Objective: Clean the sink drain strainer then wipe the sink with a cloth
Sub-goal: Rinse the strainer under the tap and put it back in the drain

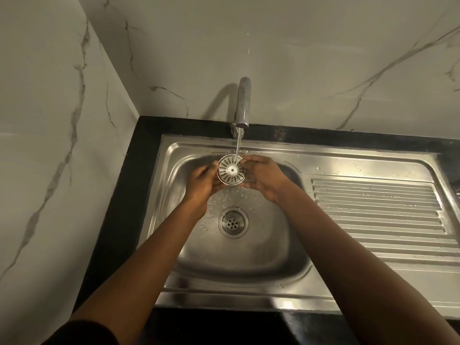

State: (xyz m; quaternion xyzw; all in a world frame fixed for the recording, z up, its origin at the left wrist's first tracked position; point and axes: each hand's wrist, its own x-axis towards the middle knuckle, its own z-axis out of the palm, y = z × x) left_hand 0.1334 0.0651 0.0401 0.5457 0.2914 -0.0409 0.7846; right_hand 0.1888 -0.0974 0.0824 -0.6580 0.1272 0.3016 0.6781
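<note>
While the left hand [201,181] is gripping the left edge of the round, slotted steel drain strainer [231,170], fingers curled round its rim, the right hand [263,179] is pinching the opposite edge, fingertips clamped on it. The strainer is sitting under water running from the chrome tap [242,103], above the stainless steel sink [249,260] and its open drain hole [233,222].

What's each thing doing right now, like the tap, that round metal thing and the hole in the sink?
Tap: on, water running down.
Strainer: out of the drain, held under the water.
Left hand: grips the strainer's left edge.
Right hand: grips its right edge.
Drain: uncovered, nothing sitting in it.
Sink: wet, with drops in the basin.
</note>
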